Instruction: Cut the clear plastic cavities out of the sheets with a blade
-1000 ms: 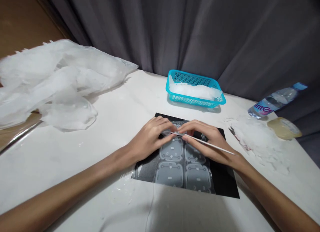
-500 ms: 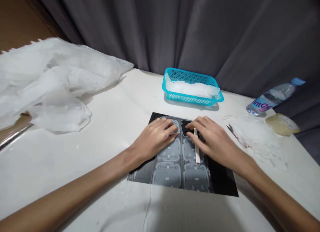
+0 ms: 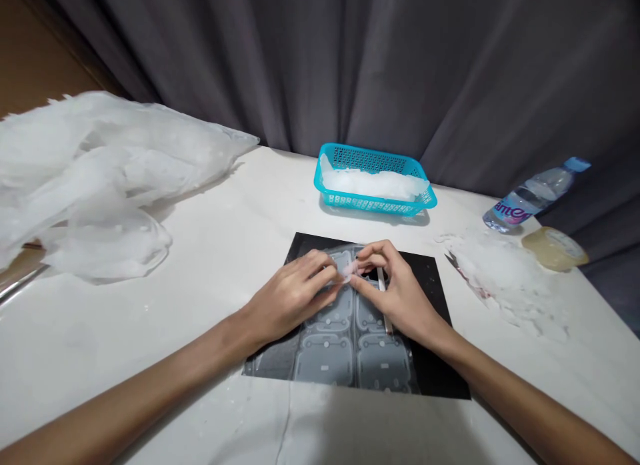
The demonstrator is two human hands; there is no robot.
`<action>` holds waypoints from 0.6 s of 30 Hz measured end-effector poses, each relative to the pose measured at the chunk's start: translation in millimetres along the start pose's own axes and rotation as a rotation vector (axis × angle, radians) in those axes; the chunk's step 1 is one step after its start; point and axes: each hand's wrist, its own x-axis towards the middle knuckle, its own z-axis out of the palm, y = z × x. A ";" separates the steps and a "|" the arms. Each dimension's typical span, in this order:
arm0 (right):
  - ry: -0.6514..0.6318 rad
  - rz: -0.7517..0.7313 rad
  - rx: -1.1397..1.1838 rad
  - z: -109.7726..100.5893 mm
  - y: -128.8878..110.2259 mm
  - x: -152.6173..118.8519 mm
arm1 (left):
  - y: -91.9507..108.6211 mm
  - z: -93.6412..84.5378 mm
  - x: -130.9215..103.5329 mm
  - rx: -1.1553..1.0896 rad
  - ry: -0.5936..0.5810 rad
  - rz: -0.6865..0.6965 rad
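Clear plastic sheet of rounded panels on black rectangular mat. Left hand and right hand, grips narrow, pinch small translucent piece over its far part. Thin white stick by right hand; turquoise plastic basket beyond mat.

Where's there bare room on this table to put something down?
Widest: between the white plastic bag and the black mat, beyond the left arm. A narrower strip runs between mat and blue basket. Crowded: the right side, with bottle, yellow container, scissors and white scraps; the hands occupy the mat's middle.
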 end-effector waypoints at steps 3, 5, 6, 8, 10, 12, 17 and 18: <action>-0.022 0.026 0.130 -1.6 -1.7 -1.3 | 0.8 -2.6 -3.5 0.026 0.025 0.045; -0.052 0.028 0.160 -3.6 -1.3 -1.7 | 1.2 -3.1 -4.1 0.057 0.041 0.066; -0.072 0.026 0.174 -4.8 -1.1 -1.8 | 1.2 -3.0 -3.9 0.066 0.043 0.077; -0.116 0.019 0.202 -7.4 -0.7 -1.9 | 1.1 -2.3 -3.1 0.079 0.050 0.093; -0.157 0.017 0.222 -10.2 -0.9 -2.0 | 1.1 -1.6 -2.1 0.088 0.064 0.107; -0.185 0.024 0.230 -12.6 -1.2 -2.2 | 1.9 -2.0 -1.3 0.094 0.067 0.114; -0.175 0.000 0.226 -15.2 -0.8 -1.4 | 5.6 -11.2 2.0 0.019 0.035 -0.036; -0.168 -0.013 0.228 -15.3 -0.7 -1.1 | 5.3 -13.6 3.0 -0.017 0.026 -0.161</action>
